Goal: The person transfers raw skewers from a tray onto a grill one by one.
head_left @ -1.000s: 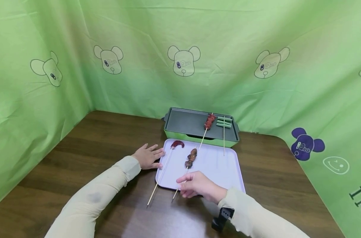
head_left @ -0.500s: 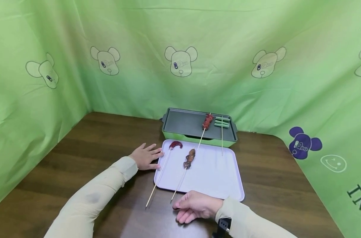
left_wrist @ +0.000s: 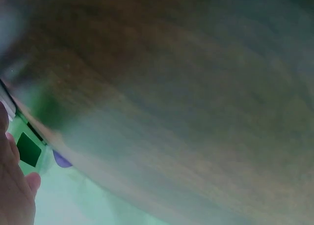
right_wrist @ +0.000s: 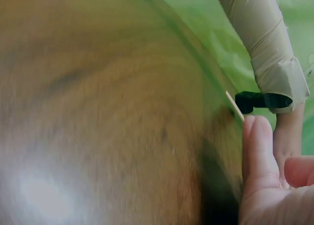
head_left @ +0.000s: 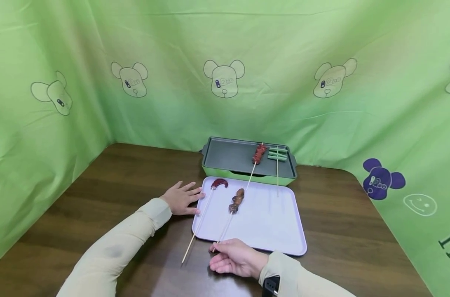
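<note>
In the head view, my right hand (head_left: 235,256) pinches the lower end of a skewer with brown, meat-like chunks (head_left: 236,201) between thumb and index fingertip, just off the front edge of a pale lilac tray (head_left: 275,222). The chunks lie over the tray. In the right wrist view a thin stick end (right_wrist: 234,105) shows at the fingertips. My left hand (head_left: 179,199) lies with fingers spread, its fingertips at the tray's left rim. Beside it, a skewer with a curled dark-red piece (head_left: 219,182) lies across the tray, its stick reaching past the front rim.
Behind the tray stands a green grill with a dark plate (head_left: 228,156). It bears a skewer of red chunks (head_left: 259,153) and one of green strips (head_left: 277,154), their sticks overhanging the tray. A green printed curtain (head_left: 173,111) surrounds the wooden table (head_left: 136,165).
My right hand first drew back off the stick toward the table's front, then came to the stick's lower end and pinches it now. The left hand stays at the tray's rim.
</note>
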`<state>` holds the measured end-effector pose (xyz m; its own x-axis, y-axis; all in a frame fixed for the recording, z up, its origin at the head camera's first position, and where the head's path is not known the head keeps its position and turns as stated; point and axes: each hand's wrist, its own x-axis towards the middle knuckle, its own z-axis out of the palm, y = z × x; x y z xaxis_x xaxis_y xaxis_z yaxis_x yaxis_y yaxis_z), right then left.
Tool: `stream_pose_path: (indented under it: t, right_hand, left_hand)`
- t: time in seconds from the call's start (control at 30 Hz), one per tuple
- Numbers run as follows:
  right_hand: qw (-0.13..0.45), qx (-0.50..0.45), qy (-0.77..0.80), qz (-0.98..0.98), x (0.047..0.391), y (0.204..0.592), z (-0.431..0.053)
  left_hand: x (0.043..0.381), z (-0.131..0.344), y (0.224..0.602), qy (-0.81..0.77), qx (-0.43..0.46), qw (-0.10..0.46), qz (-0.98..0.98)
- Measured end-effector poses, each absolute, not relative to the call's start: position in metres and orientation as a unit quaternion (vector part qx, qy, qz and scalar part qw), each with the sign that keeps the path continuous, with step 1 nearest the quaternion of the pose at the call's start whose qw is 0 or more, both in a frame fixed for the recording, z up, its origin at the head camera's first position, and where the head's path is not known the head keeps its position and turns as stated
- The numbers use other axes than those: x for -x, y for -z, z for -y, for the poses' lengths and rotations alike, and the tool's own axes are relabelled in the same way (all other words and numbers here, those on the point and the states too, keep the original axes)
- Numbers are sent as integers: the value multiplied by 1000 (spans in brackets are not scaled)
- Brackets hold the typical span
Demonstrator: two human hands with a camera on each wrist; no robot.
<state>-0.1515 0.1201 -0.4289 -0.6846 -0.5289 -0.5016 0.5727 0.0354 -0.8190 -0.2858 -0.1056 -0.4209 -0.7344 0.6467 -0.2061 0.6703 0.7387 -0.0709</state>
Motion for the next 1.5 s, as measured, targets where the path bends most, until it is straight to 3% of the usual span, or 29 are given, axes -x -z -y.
stream_pose_path:
  t: [0.27, 0.8, 1.5]
  right_hand:
    - [371, -23, 706, -603, 150, 425, -122]
    - [253, -56, 750, -608, 153, 426, -134]
    - [295, 5, 775, -558, 133, 394, -135]
  left_hand:
    - [285, 103, 420, 68, -352, 95, -929]
    - [287, 103, 414, 74, -353, 92, -928]
    - [286, 102, 416, 70, -352, 94, -928]
